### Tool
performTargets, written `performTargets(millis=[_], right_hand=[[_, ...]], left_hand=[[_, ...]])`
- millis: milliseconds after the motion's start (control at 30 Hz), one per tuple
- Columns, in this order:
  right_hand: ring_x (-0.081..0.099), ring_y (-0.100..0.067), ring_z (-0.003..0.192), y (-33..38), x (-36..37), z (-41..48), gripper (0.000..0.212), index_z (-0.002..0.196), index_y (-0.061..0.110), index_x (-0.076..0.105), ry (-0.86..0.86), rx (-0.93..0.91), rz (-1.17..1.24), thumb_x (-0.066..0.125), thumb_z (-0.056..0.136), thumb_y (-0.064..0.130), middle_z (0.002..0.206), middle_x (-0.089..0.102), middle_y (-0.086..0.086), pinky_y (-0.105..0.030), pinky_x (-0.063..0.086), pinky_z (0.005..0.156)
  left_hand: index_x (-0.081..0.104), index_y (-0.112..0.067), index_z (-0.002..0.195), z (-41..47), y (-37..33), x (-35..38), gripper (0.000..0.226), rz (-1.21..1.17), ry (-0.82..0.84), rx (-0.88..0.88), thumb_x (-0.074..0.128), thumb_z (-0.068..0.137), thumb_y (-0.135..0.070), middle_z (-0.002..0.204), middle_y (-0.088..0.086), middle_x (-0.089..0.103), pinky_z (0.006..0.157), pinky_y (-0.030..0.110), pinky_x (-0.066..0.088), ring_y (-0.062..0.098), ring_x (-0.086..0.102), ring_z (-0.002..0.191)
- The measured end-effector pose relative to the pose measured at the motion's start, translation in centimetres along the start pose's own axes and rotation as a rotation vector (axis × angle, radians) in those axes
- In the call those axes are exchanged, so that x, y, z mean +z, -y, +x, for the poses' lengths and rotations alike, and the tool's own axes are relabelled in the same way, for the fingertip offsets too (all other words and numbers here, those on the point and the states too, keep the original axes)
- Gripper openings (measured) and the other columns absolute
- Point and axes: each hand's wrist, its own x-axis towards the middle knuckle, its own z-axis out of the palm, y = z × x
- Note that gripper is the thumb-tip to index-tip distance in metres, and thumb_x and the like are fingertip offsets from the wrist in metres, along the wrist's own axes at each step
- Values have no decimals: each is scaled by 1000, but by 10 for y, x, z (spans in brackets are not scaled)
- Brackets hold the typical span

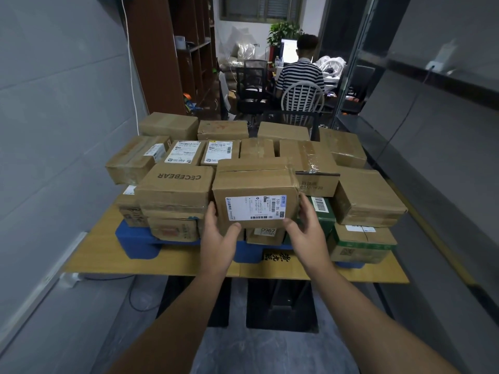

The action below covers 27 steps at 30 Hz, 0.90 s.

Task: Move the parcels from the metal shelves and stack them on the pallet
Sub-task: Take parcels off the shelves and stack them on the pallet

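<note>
Grip clamped on brown cardboard parcel with white label [256,190]: left hand [218,234] at lower-left edge, right hand [307,230] at lower-right edge. Parcel between both hands, above front-row boxes [172,229] on blue plastic pallet [135,242].

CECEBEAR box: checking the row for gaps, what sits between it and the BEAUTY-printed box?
The white-labelled parcel, gripped by left hand and right hand; head view.

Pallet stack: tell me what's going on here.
A person holds a labelled parcel by its two sides, left grip and right grip, at the front of the stack beside the CECEBEAR box. Many parcels already lie in layers on the blue pallet. Whether it rests on the stack yet is unclear.
</note>
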Motion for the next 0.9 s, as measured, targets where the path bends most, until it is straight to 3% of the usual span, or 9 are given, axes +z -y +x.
performTargets(millis=[67,167,233,367,500,667,800,900], right_hand=[[37,-9,143,4,-1,-4,75,153,46,27,-26,6,0,61,87,47,155,41,14,-51,39,115],[36,-9,144,12,-3,-9,71,152,46,29,-69,-3,-14,59,88,43,156,39,14,-50,38,116],[37,-9,143,21,-4,-10,70,151,46,31,-95,-30,-35,57,86,48,155,41,15,-50,40,115],[37,-7,140,53,-5,-9,58,152,34,37,-169,-124,-78,58,99,27,153,41,11,-47,38,117],[41,-4,132,92,3,-2,52,150,30,41,-175,-242,-99,55,100,21,146,44,14,-40,37,115],[42,-7,135,126,26,20,50,149,35,41,-81,-303,-188,54,100,30,147,46,16,-47,39,114],[42,-10,138,145,45,49,53,149,42,38,16,-275,-238,56,99,44,154,42,15,-51,41,112],[42,-13,138,158,57,73,55,151,38,38,47,-283,-284,55,99,45,154,43,11,-50,40,112]], left_hand=[[22,-30,159,-2,-2,-4,77,9,-19,25,63,96,-12,147,-23,41,120,39,33,-17,40,128],[27,-33,156,-4,-11,-10,75,48,-51,95,64,92,-25,154,-17,40,121,40,32,1,35,143],[31,-35,154,-4,-22,-14,71,67,-75,141,64,91,-26,149,-19,43,118,39,34,2,38,141],[35,-32,153,3,-53,-23,66,157,-103,244,64,96,-19,151,-14,43,116,35,35,5,38,140],[38,-34,151,14,-81,-36,61,231,-76,337,63,97,-23,151,-11,45,111,31,35,7,39,139],[42,-31,149,37,-114,-61,57,306,-61,399,64,97,-23,144,-16,47,107,26,35,0,41,129],[44,-26,149,65,-132,-85,57,426,-89,420,65,96,-29,148,-6,50,109,30,36,8,44,132],[43,-23,150,89,-143,-98,58,527,-97,385,64,97,-34,151,-1,48,109,32,36,16,44,137]])
